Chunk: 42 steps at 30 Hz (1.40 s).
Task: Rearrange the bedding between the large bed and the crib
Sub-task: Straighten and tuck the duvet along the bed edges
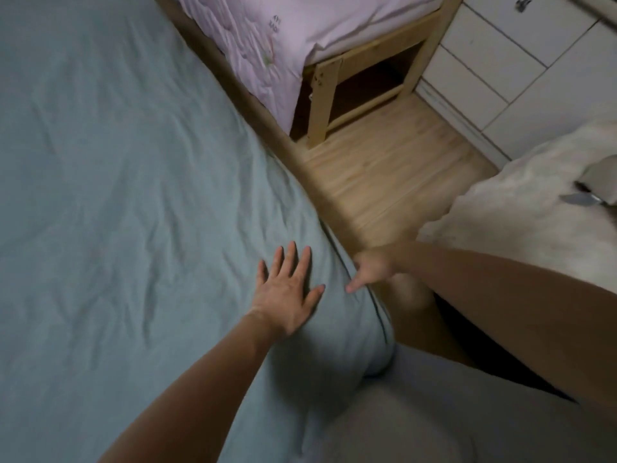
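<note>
The left hand [287, 292] is lying flat on the grey-green sheet [117, 182] of the large bed [379, 315], fingers straight and spread, pressing near the bed's rounded corner. The right hand [370, 270] is reaching to the sheet's edge just beside it, with its thumb pointing onto the top of the sheet and the other fingers curling out of sight over the side; whether they are pinching the fabric cannot be told, as the hand is blurred. The sheet is covering the whole mattress, wrinkled in shallow creases. Beyond a strip of wooden floor [394, 162], the wooden-framed crib [325, 105] is standing close against the large bed's long side, with pink bedding [300, 25] lying on it and hanging over its near edge. A white drawer unit [521, 71] is standing to the right of the crib, and a fluffy white blanket [527, 212] is lying at the right edge.
</note>
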Each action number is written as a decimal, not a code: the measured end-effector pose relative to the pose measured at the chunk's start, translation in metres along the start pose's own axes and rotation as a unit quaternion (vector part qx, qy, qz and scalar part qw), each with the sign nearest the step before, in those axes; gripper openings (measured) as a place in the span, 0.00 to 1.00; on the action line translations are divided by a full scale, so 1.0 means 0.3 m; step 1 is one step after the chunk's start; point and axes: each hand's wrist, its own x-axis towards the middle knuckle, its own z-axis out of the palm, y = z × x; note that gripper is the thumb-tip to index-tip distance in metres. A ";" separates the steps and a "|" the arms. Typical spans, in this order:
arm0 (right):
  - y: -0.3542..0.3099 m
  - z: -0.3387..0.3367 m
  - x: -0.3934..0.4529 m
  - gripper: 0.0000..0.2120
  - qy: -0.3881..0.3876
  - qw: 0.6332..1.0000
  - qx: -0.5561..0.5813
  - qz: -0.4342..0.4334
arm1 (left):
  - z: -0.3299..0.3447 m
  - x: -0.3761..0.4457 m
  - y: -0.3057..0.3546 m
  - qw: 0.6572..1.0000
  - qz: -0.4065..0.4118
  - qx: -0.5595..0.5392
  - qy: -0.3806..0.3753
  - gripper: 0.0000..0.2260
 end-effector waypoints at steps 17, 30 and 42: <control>0.119 0.153 -0.011 0.18 0.355 0.916 0.182 -0.049 | 0.061 0.129 0.123 0.994 -0.074 0.028 0.072 0.30; 0.288 0.075 0.077 0.22 0.300 0.953 0.008 0.037 | 0.116 0.204 0.118 0.978 -0.049 0.137 0.152 0.33; 0.199 0.204 0.119 0.27 0.193 0.966 0.168 -0.021 | 0.097 0.208 0.091 0.987 -0.065 0.082 0.125 0.31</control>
